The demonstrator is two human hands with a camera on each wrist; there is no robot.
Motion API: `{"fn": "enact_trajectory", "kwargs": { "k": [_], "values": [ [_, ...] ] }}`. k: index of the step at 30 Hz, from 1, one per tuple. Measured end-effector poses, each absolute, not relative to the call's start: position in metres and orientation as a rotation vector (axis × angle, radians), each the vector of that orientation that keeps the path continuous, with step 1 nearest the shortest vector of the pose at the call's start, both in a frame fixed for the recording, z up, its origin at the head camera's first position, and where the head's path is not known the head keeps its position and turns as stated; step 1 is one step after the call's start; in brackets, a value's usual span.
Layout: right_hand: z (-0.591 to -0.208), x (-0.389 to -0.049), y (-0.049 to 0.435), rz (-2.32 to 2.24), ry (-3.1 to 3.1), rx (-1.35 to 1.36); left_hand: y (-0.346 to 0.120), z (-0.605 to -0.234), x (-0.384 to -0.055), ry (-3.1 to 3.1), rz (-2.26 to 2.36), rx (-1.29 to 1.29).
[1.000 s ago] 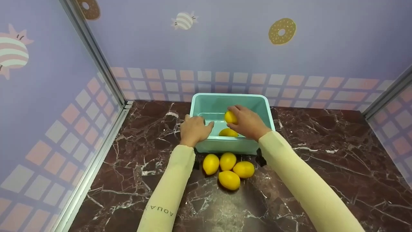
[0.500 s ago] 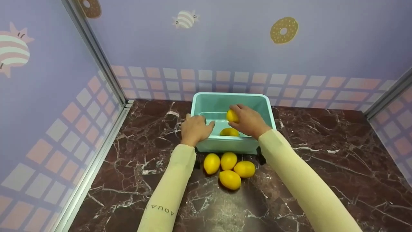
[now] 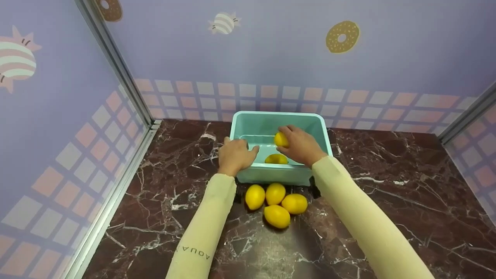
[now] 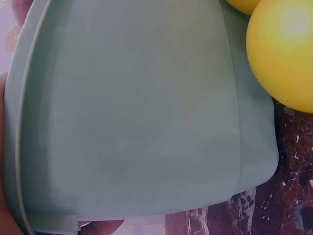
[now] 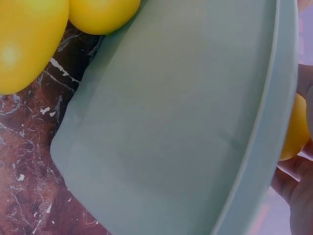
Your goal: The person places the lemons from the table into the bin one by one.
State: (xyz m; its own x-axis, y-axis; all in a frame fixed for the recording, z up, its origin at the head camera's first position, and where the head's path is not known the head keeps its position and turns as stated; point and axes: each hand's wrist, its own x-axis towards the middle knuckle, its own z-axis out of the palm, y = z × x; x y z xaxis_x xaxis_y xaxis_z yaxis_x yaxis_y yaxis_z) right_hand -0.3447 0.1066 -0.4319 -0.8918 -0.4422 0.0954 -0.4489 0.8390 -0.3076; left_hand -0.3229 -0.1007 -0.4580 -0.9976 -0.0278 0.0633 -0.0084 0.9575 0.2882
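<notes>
A mint-green plastic bin (image 3: 271,175) stands near the back wall. My left hand (image 3: 235,157) grips its front left corner, thumb over the front rim and fingers at the left side. In the left wrist view the bin's front wall (image 4: 142,107) fills most of the frame. Inside the bin, above its floor, my right hand (image 3: 300,145) holds a lemon (image 3: 280,140) between fingers and thumb. Another lemon (image 3: 276,159) lies on the bin floor behind the front wall. The held lemon (image 5: 295,129) shows partly past the rim in the right wrist view.
Several lemons sit close together on the dark marbled tabletop (image 3: 155,217) in front of the bin, the nearest lemon (image 3: 277,216) toward me. A patterned back wall (image 3: 271,50) rises behind the bin, and a side panel (image 3: 58,128) stands at left.
The right hand, still holding the lemon, has shifted very slightly up and right inside the bin. The left hand and the lemons on the table look unmoved.
</notes>
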Motion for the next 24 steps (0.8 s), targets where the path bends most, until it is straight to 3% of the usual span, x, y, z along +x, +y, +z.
{"fn": "enact_trajectory", "kwargs": {
  "k": [24],
  "values": [
    [-0.434, -0.344, 0.1098, 0.546, -3.01, 0.716, -0.1007, -0.4593, -0.3229, -3.051, -0.424, 0.03]
  ]
}}
